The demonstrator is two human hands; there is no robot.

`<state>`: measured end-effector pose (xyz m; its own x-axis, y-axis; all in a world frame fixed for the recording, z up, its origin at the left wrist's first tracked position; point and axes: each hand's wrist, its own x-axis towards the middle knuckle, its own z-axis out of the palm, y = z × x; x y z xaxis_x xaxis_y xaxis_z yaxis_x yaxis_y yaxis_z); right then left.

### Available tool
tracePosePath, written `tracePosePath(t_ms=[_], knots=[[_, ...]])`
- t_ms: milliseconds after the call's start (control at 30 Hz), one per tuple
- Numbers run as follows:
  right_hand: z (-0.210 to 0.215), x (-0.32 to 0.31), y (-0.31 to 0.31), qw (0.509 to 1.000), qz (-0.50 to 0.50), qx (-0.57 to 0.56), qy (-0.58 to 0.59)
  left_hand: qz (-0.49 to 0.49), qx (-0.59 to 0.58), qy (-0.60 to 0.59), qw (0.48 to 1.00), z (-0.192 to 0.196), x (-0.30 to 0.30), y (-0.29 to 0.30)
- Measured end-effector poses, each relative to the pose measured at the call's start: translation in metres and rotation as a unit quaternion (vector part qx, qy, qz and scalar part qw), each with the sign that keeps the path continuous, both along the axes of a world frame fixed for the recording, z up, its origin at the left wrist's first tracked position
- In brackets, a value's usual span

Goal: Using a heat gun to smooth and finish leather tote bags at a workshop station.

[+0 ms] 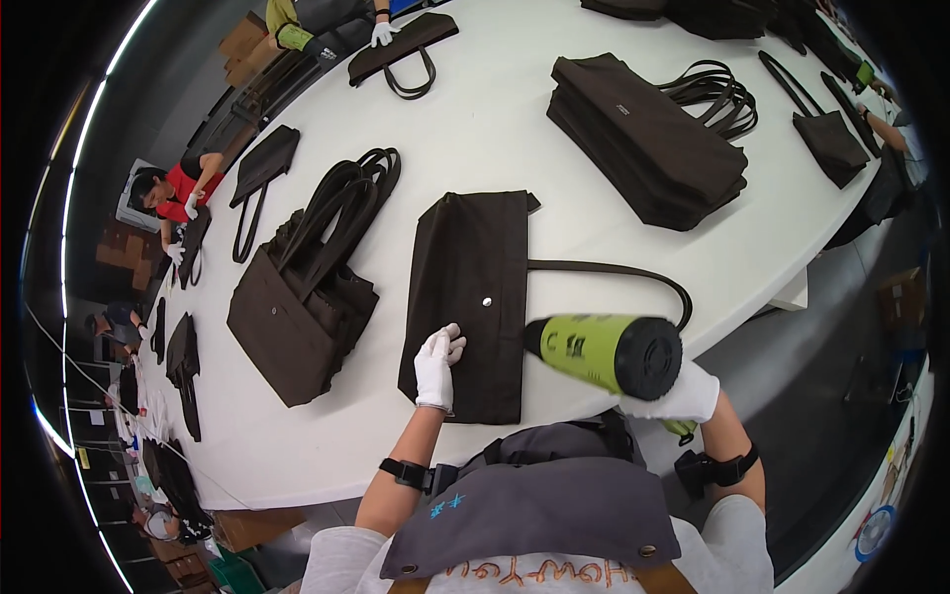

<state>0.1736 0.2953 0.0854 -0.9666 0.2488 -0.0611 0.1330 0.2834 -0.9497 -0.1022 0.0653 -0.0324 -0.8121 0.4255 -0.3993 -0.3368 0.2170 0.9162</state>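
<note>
A dark brown tote bag (470,297) lies flat on the white table in front of me, with a round silver snap (487,301) near its middle. Its strap (614,265) loops out to the right. My left hand (435,371), in a white glove, rests on the bag's lower left part, fingers slightly bent and holding nothing. In my right hand (688,394), also gloved, is a green heat gun (599,351) with a black nozzle and black rear cap. The nozzle points left at the bag's right edge. The gun's body partly hides my fingers on its handle.
A stack of brown bags (297,317) stands to the left, another stack (643,139) at the far right. Single bags (267,153) lie farther along the white table (485,109). A co-worker in red (193,183) handles a bag at left; other gloved people work around the table.
</note>
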Motion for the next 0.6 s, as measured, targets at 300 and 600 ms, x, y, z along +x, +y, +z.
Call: tracePosePath(t_ms=[300,600], knots=[[0.009,-0.072,0.039,0.966,-0.182,-0.178,-0.04,-0.127,-0.028,0.094,0.987,0.008,0.024,0.031],[-0.017,-0.108,0.073,0.944,-0.214,-0.253,0.015,-0.446,-0.213,0.528,0.691,0.024,0.059,0.068]])
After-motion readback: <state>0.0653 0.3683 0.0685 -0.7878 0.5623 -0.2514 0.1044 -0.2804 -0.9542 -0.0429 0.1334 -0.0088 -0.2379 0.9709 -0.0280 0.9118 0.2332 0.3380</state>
